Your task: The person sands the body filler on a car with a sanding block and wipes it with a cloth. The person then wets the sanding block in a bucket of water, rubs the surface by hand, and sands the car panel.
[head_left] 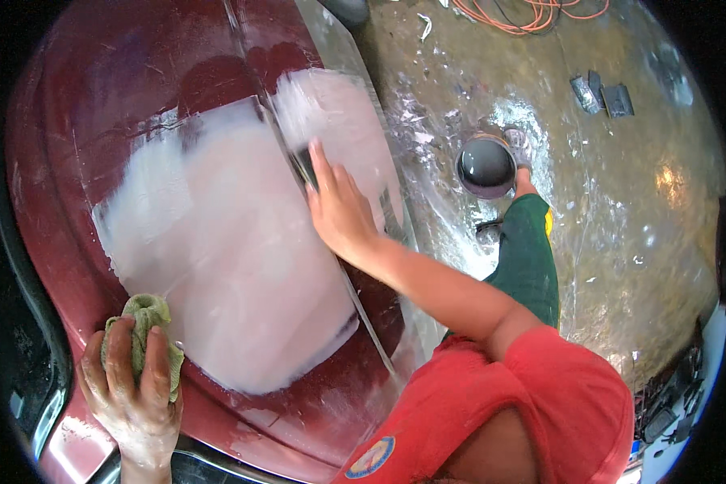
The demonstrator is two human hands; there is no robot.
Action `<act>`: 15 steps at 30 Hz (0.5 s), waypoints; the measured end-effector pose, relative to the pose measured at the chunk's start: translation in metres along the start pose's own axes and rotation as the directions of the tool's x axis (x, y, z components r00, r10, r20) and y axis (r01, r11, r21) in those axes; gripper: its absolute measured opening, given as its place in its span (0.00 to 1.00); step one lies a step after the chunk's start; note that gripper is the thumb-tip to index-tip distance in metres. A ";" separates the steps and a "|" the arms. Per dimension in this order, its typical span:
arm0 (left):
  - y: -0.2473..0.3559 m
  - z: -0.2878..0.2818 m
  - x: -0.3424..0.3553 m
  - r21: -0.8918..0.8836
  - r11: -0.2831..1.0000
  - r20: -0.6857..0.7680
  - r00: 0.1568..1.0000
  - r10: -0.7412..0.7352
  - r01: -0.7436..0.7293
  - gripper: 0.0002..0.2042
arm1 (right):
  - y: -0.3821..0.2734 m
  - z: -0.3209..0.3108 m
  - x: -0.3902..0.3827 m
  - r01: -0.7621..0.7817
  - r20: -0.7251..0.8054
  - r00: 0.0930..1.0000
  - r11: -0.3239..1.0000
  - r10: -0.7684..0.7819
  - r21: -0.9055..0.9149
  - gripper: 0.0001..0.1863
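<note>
A dark red car panel (210, 36) fills the left side, with a broad whitish patch (226, 242) of filler or primer on it. A second, smaller pale patch (331, 105) lies across the panel gap. At the lower left, my left hand (133, 379) grips a crumpled, wet-looking green cloth (149, 310) against the panel, beside the big patch. My right hand (343, 206) presses a dark sanding block (305, 165) on the panel near the gap between the patches. Its fingers partly cover the block, and its far side is hard to make out.
A round dark bucket (486, 167) of liquid stands on the wet, white-smeared floor (621, 266), close to my foot (518, 145). Dark flat pieces (617, 101) lie farther right. An orange cable (524, 28) is coiled at the top. Assorted dark items (665, 415) sit at lower right.
</note>
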State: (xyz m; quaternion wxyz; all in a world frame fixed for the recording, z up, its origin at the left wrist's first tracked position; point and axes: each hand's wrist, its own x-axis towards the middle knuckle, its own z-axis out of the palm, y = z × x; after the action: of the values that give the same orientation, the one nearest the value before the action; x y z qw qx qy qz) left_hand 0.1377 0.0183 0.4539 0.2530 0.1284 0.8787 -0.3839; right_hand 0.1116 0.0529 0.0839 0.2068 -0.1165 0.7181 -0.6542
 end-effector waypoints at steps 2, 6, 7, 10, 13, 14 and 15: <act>0.000 0.001 0.002 -0.010 1.000 -0.031 0.999 0.022 -0.022 0.30 | -0.014 -0.010 0.059 0.017 -0.062 0.998 0.999 -0.020 -0.042 0.39; 0.000 0.003 0.002 0.012 1.000 -0.038 0.999 0.026 -0.025 0.30 | -0.018 -0.011 0.108 0.051 -0.117 0.992 0.998 -0.055 -0.039 0.39; -0.001 0.003 0.000 0.008 1.000 -0.029 0.999 0.019 -0.018 0.30 | -0.015 -0.007 0.088 0.051 -0.105 0.993 0.999 -0.051 -0.003 0.39; -0.002 0.002 -0.002 0.002 1.000 -0.018 1.000 0.007 -0.007 0.30 | 0.015 0.006 -0.016 0.088 -0.088 0.993 0.995 -0.083 0.051 0.43; -0.002 0.001 -0.001 -0.002 1.000 -0.010 1.000 0.002 -0.002 0.31 | 0.030 0.009 -0.056 0.109 -0.086 0.991 0.993 -0.104 0.054 0.44; -0.001 0.001 -0.002 -0.003 1.000 -0.002 1.000 0.002 -0.002 0.31 | 0.022 0.005 -0.037 0.102 -0.096 0.991 0.993 -0.096 0.058 0.43; -0.001 0.001 -0.002 -0.004 1.000 -0.002 1.000 0.003 -0.003 0.31 | 0.016 0.003 -0.005 0.095 -0.105 0.991 0.994 -0.088 0.062 0.43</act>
State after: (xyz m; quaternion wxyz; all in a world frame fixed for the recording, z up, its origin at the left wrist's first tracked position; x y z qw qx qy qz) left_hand 0.1391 0.0166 0.4550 0.2530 0.1297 0.8795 -0.3817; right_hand 0.1195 0.0540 0.0688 0.1435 -0.1086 0.6993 -0.6918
